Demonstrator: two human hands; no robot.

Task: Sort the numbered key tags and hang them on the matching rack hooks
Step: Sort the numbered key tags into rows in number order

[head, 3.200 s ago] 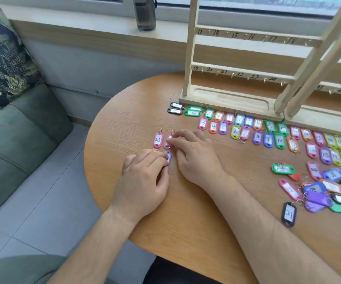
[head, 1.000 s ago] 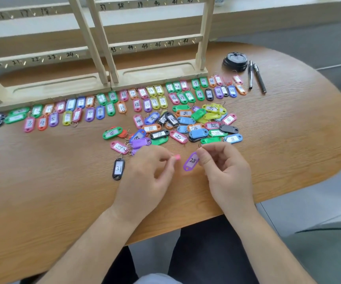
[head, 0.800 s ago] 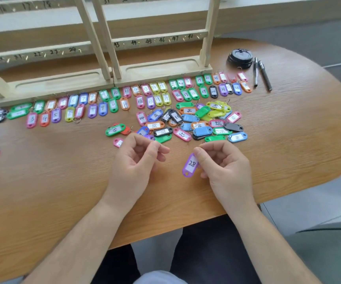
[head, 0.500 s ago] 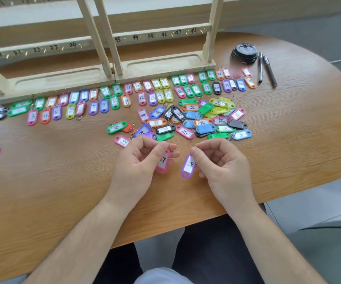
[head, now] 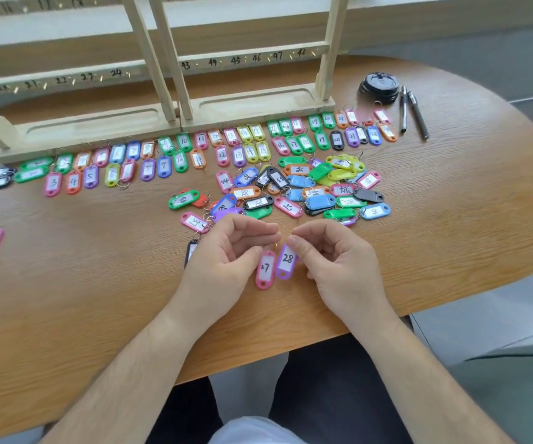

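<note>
Wood-grain oval table [head: 451, 238] carries a pale slatted rack [head: 258, 105], its visible numbered hooks bare. Beside the loose plastic pile [head: 307, 190], the left hand [head: 223, 261] pinches the ring of glossy pink tag 27 [head: 265, 270] and the right hand [head: 339, 264] pinches purple tag 28 [head: 287, 261]. Both tags dangle over the near edge. Their thin wire rings could tangle or slip.

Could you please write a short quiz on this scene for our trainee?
1. True or false: the left hand holds the pink plastic key tag marked 27.
2. Which number is on the purple plastic key tag the right hand holds? A 24, B 28, C 43.
3. Fill in: the two dark pens lie to the ___ of the round black lid.
Key: 1 true; 2 B; 3 right.
</note>
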